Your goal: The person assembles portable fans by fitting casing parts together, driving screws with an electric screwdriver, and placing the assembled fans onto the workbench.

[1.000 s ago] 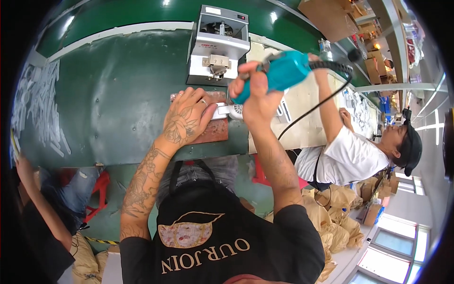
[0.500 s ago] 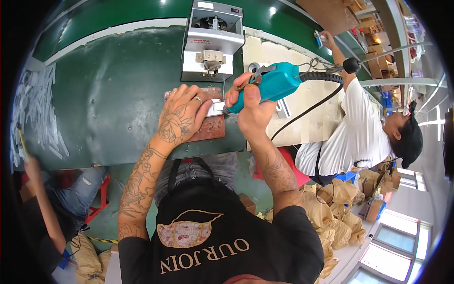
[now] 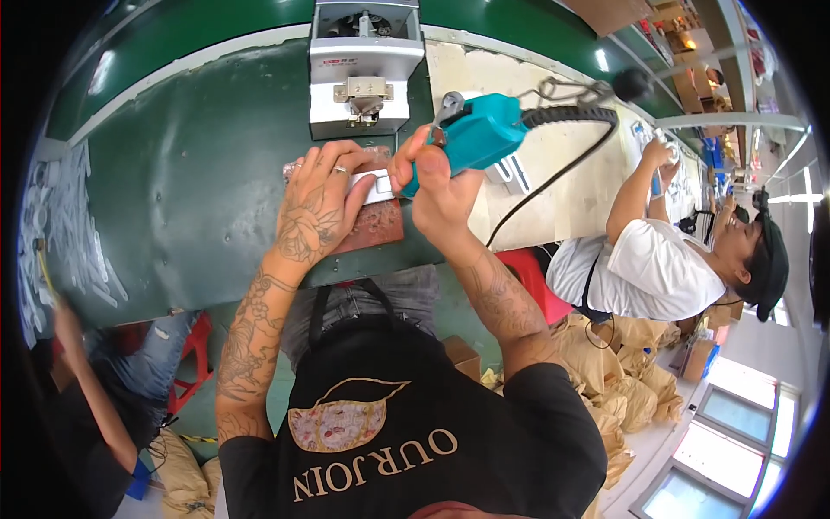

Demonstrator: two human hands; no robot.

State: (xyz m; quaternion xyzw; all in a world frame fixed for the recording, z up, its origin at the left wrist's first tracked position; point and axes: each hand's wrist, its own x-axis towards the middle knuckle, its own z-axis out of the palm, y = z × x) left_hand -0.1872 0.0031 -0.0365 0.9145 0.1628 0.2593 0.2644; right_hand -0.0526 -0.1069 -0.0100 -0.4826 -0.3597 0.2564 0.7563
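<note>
The right grip (image 3: pixel 437 177) is wrapped round the lower end of a teal power tool (image 3: pixel 484 131), thumb on the near side and fingers curled over the far side. The tool's body slants up and to the right out of this grip, and its black cable (image 3: pixel 566 183) loops back to the right of it. Just left of the right grip, a white piece (image 3: pixel 373 189) lies on a reddish plate (image 3: pixel 376 227), its left end beneath the left grip (image 3: pixel 320 186). That grip lies palm down, thumb along the piece and fingers bent over the plate; whether they close on the piece or only press it cannot be told. The tool's tip is hidden. Ahead of both grips a grey boxy machine (image 3: pixel 361 104) stands on the green worktop (image 3: pixel 199 173); pale strips (image 3: pixel 82 229) lie well to the left.
</note>
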